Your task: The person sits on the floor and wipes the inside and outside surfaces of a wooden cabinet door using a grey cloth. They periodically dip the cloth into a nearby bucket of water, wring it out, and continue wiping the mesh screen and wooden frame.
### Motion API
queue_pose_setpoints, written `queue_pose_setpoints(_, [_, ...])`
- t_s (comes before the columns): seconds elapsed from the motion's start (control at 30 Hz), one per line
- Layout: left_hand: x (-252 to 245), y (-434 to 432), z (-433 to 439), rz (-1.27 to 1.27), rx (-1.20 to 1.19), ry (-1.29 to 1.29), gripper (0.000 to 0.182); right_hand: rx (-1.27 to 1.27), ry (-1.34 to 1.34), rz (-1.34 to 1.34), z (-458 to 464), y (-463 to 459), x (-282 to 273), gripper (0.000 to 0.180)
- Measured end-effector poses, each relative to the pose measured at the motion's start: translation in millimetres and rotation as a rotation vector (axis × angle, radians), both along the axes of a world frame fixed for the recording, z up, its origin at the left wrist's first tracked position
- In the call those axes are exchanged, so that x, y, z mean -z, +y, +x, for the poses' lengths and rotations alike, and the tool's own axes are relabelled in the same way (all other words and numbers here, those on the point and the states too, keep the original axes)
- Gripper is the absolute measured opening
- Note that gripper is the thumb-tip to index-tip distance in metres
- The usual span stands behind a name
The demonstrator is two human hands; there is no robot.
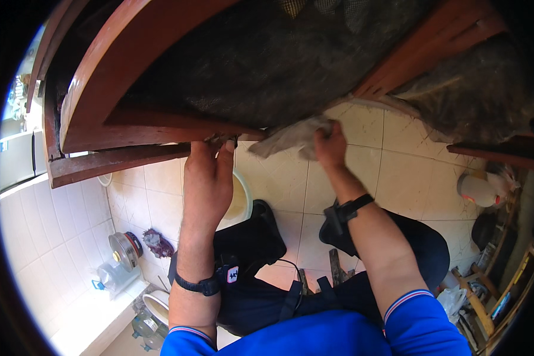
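Note:
A reddish-brown wooden cabinet door (89,89) spans the upper part of the view, with a dark mesh-like panel (267,66) in its frame. My left hand (208,178) grips the lower rail (155,133) of that door, its fingertips partly hidden behind the wood. Bunched in my right hand (332,146) is a greyish cloth (285,135), slightly blurred, which hangs out to the left just under the panel's lower edge. Whether the cloth touches the panel, I cannot tell.
A pale basin (245,200) stands on the tiled floor behind my left forearm. Left of me are a lidded metal pot (123,252), a purple rag (158,243) and clear plastic bottles (147,327). To the right are a white jug (478,189) and a wooden rack (476,302).

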State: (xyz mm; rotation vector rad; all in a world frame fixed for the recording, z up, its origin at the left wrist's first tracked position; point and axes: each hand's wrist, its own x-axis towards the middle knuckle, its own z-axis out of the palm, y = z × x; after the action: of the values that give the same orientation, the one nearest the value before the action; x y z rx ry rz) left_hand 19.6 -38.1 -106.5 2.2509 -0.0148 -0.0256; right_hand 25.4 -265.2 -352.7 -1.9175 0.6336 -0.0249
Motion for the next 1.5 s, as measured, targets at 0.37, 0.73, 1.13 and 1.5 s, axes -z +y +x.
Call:
queue_pose_setpoints(0.37, [4.8, 2.0, -3.0, 0.074, -0.010, -0.007, 0.024, 0.007, -0.081, -0.289, 47.9, 14.6, 59.5, 0.037])
queue_pose_setpoints(0.73, [0.1, 1.0, -4.0, 0.114, 0.016, 0.009, 0.025, -0.392, 0.031, -0.205, 15.2, 114.3, 4.8, 0.032])
queue_pose_setpoints(1.13, [-1.1, -0.2, -9.0, 0.132, 0.026, 0.020, 0.023, -0.572, -0.255, -0.446, 13.4, 90.4, 9.3, 0.029])
queue_pose_setpoints(1.5, [-5.2, -0.1, -7.4, 0.140, 0.023, 0.014, 0.025, -0.460, -0.148, -0.638, 39.0, 22.6, 33.3, 0.032])
